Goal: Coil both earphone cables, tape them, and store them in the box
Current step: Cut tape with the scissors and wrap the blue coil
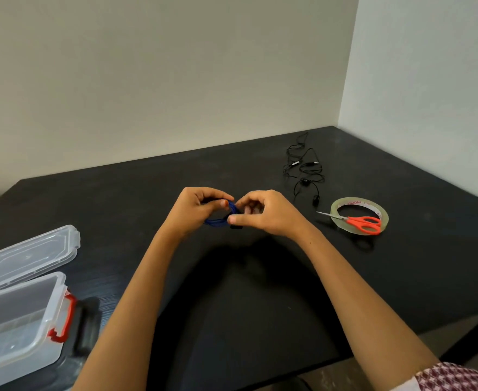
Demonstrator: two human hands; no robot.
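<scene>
- Above the middle of the dark bench, the left hand and right hand are meeting around a blue cable, each pinching the small coil between thumb and fingers.
- The coiling of the first earphone appears to be nearing its end: the loops are gathered tight, and a dark end piece is hanging just below the right thumb.
- The black cable is lying loose and uncoiled at the far right of the bench, well apart from the hands.
- The tape is sitting beside it, with red scissors resting across the roll.
- The box is standing open at the near left, its lid lying just behind.
- Next, by the look of it, one hand must be keeping the coil pinched while the other is reaching right for tape.
</scene>
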